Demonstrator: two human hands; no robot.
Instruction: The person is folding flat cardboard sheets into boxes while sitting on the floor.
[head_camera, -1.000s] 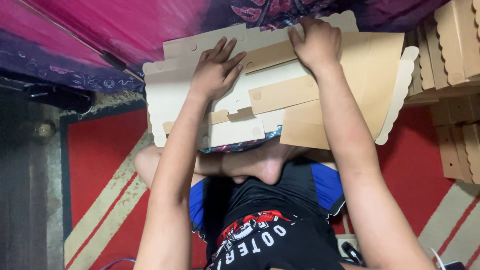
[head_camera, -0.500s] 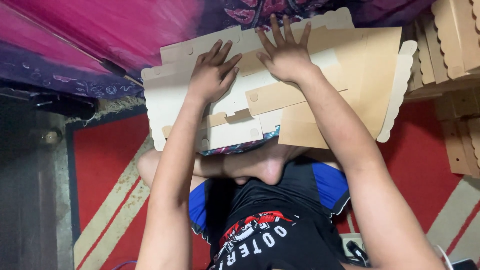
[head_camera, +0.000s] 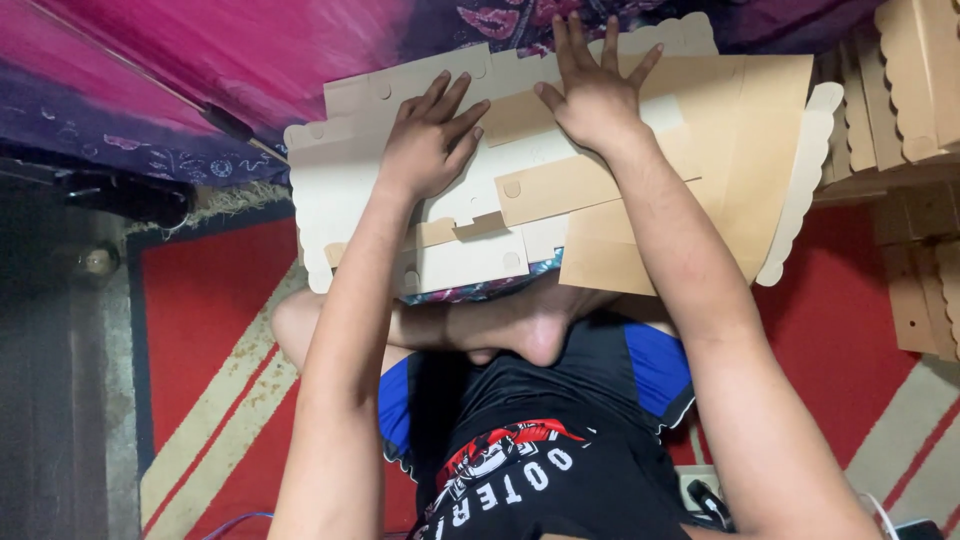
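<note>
You sit cross-legged on a red rug (head_camera: 200, 310) with cream diagonal stripes, and the flat cardboard box blank (head_camera: 600, 190) lies across your lap, its scalloped edges running along the left and right sides. Your left hand (head_camera: 428, 140) presses palm-down on the pale side of the blank, fingers spread flat, gripping nothing. Your right hand (head_camera: 597, 88) lies the same way further up, fingers fanned wide over a brown flap, holding nothing. Behind the blank hangs a pink and purple patterned cloth (head_camera: 220, 70). To your right stands a stack of folded cardboard boxes (head_camera: 905, 110), near the blank. At the left edge the floor looks dark, perhaps bare stone.
</note>
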